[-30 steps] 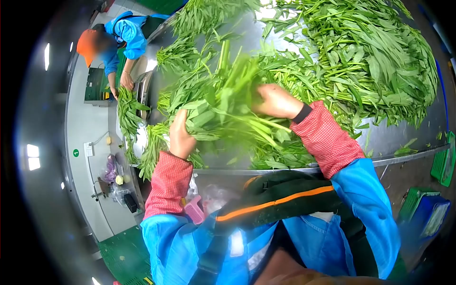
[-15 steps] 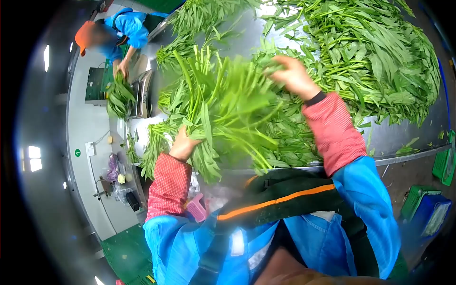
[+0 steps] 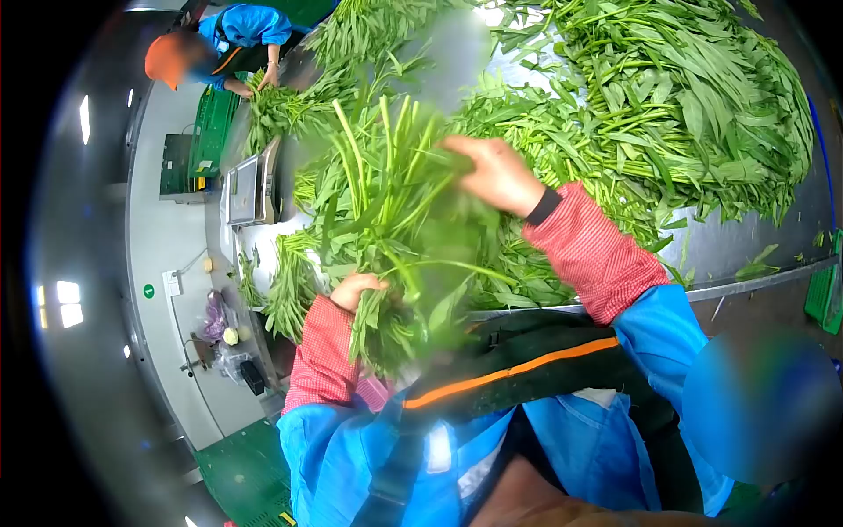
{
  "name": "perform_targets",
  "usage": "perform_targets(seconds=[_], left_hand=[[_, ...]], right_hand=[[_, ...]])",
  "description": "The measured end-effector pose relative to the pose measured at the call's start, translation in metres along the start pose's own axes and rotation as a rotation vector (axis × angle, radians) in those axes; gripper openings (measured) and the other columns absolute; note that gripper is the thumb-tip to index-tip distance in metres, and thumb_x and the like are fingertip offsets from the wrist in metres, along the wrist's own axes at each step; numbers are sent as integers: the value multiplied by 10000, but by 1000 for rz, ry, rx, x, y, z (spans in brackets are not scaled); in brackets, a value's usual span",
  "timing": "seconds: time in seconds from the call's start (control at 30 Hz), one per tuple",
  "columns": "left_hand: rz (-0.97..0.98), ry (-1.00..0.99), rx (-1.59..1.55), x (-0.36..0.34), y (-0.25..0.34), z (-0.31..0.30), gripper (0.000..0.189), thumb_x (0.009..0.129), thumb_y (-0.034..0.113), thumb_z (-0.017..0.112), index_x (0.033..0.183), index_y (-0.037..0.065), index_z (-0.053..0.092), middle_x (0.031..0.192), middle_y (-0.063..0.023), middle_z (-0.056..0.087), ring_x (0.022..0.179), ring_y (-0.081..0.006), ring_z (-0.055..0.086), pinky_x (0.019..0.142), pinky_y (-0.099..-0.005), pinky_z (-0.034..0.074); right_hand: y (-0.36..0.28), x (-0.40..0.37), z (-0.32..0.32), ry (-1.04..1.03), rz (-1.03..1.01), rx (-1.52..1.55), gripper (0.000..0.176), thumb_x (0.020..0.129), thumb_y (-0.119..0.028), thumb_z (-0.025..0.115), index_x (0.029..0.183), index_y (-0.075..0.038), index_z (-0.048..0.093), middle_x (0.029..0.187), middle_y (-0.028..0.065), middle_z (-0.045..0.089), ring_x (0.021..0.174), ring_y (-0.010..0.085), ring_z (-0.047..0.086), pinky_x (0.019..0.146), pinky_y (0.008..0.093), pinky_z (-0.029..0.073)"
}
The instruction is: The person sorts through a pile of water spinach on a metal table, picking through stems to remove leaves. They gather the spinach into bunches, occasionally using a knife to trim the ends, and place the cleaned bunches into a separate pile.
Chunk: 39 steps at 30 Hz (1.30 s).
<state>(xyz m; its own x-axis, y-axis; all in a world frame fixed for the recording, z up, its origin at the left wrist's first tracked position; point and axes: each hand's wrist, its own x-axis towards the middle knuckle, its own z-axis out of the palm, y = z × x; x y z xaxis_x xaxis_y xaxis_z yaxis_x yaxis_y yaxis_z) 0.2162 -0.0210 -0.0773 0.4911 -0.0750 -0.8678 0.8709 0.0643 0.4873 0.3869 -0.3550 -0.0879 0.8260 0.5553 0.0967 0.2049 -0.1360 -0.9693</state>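
Head view, single moment. Left hand [image 3: 356, 290] sits at about 8 o'clock from frame centre, fingers closed tight around the bunch of greens [image 3: 386, 202], gripping it low down. Leaves hang below the fist toward 6 o'clock, and the pale cut stalk ends fan upward toward 12 o'clock. The bunch is held upright in the air above the near edge of the steel table [image 3: 746, 250], just left of centre, and is partly motion-blurred. Right hand [image 3: 492, 171] is at 1 o'clock from centre, at 2 o'clock on the bunch, with its back to the camera and fingers bent into the stalks, touching them. Leaves hide the fingertips, so I cannot tell whether the hand clamps the stalks or only presses on them. Both wrists show red checked cuffs under blue sleeves. A heap of loose greens [image 3: 685, 97] covers the table from 12 to 3 o'clock, lying well behind the right hand. Smaller bundles [image 3: 285, 281] lie on the table at 9 o'clock, just beside the left hand. A scale [image 3: 250, 189] stands at 10 o'clock on the table's far-left end. A co-worker [image 3: 241, 31] in an orange cap and blue top stands at 11 o'clock, both hands down in another clump of greens [image 3: 281, 101]. A green crate [image 3: 825, 294] sits at 3 o'clock at the frame edge, below the table rim.
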Motion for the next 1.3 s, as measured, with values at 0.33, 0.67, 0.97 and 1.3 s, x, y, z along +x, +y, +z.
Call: perform_targets(seconds=[0.33, 0.67, 0.97, 1.3], left_hand=[[47, -36, -171, -30, -12, 7, 148, 769, 93, 606, 790, -52, 632, 724, -199, 629, 737, -336, 657, 783, -568, 527], [21, -233, -251, -25, -28, -10, 189, 778, 86, 603, 870, -78, 590, 900, -235, 627, 862, -353, 643, 802, -546, 514], [51, -205, -237, -33, -28, -13, 254, 770, 77, 608, 977, -58, 554, 951, -211, 624, 900, -323, 631, 827, -499, 502], [76, -188, -259, -42, -32, -3, 365, 761, 67, 613, 1096, -37, 514, 1008, -185, 622, 943, -290, 618, 855, -447, 489]], right_hand=[[54, -6, -63, 278, 324, 630, 226, 843, -94, 528, 1045, -3, 575, 827, 39, 582, 700, 114, 529, 700, 272, 471], [76, 23, -38, 465, 114, -205, 274, 774, -4, 515, 1011, -46, 644, 812, 116, 674, 656, 197, 621, 608, 317, 502], [17, 10, 19, -128, 9, -200, 332, 797, -166, 595, 1093, -15, 603, 954, 190, 642, 903, 296, 617, 830, 399, 486], [65, -1, -50, 161, 162, 1006, 322, 860, -204, 636, 1130, -68, 524, 1022, 103, 593, 688, 164, 608, 625, 250, 532]])
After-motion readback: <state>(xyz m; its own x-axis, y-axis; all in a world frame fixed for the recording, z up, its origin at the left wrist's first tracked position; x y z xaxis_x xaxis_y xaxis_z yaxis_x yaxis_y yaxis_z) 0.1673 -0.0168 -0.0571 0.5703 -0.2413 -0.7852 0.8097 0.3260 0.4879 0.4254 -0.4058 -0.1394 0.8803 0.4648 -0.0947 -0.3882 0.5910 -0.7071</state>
